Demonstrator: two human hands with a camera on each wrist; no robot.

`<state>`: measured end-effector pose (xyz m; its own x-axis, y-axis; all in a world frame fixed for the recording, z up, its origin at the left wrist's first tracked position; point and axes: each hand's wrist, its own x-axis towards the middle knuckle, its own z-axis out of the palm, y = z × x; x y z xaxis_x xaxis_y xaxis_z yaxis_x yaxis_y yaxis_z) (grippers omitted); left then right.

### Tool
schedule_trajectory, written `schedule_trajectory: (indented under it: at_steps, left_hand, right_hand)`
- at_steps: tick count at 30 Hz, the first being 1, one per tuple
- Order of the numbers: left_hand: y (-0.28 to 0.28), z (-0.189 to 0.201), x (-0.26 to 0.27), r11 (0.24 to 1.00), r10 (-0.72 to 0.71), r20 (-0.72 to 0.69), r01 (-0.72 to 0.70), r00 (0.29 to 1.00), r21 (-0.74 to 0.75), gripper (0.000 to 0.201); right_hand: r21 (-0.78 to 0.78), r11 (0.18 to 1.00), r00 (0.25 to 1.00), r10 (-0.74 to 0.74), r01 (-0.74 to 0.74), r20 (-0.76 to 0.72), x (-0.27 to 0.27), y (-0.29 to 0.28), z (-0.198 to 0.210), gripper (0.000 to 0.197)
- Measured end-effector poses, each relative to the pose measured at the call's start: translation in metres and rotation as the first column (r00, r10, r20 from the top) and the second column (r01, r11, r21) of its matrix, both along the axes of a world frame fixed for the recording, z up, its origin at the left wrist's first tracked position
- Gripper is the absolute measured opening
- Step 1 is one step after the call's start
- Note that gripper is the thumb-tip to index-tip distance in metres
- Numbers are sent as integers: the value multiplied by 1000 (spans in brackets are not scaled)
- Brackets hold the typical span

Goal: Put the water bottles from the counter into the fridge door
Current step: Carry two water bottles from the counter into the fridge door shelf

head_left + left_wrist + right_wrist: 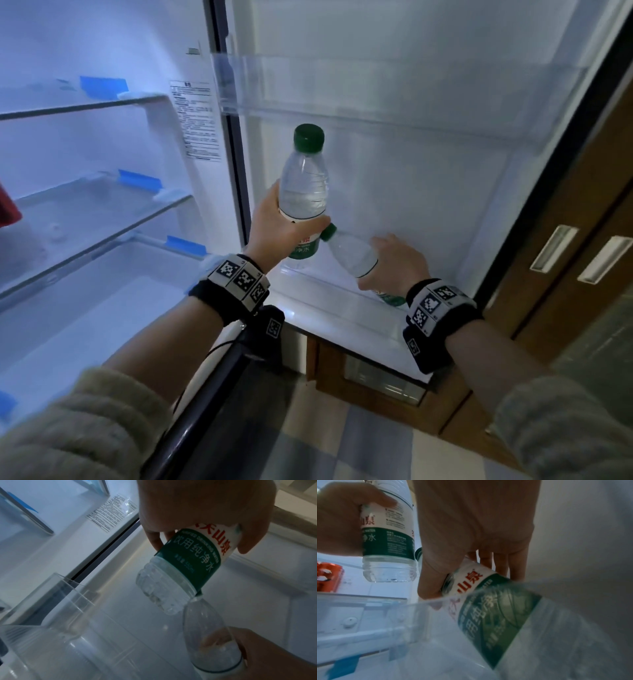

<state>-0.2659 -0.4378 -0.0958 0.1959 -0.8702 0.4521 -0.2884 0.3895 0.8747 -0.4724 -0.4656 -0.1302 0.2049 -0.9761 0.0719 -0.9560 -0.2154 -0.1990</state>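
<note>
My left hand (pixel 284 226) grips an upright clear water bottle (pixel 305 185) with a green cap and green-white label, held above the lower door bin (pixel 329 308) of the open fridge door. In the left wrist view the same bottle (pixel 181 572) hangs base down over the bin, my left hand (pixel 202 511) wrapped round its label. My right hand (pixel 394 267) grips a second bottle (pixel 349 253), tilted with its cap toward the left, its base dipping behind the bin's clear front wall. In the right wrist view my right hand (pixel 471 536) wraps round the second bottle (pixel 498 615); the first bottle (pixel 388 545) hangs at left.
An upper clear door bin (pixel 394 89) spans the door above the bottles. The fridge interior at left has glass shelves (pixel 85 212) and a red object (pixel 8 209) at the far left. Wooden cabinets (pixel 582 260) stand at right behind the door.
</note>
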Motion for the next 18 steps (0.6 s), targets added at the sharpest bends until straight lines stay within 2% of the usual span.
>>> schedule_trajectory:
  at_steps: [5,8,11,14,18]
  left_hand:
    - [-20,-3,2,1000,-5,99,3,995,21,41]
    - [-33,-6,0,1000,-6,136,3,991,22,44]
    - [-44,-12,1,1000,11,212,-11,977,0,56]
    - [-50,-16,3,1000,6,308,0,951,-21,61]
    - [-58,-18,9,1000,19,422,-13,906,-16,53]
  right_hand:
    - [64,997,999,-39,39,-12,-2,-11,-10,73]
    - [78,996,999,-36,37,-20,-1,-17,-15,81]
    - [69,997,998,-37,40,-47,-1,-24,-20,80]
    - [62,997,994,-47,53,-94,1,-28,-25,67]
    - [126,989,986,-60,80,-157,0,-32,-31,43]
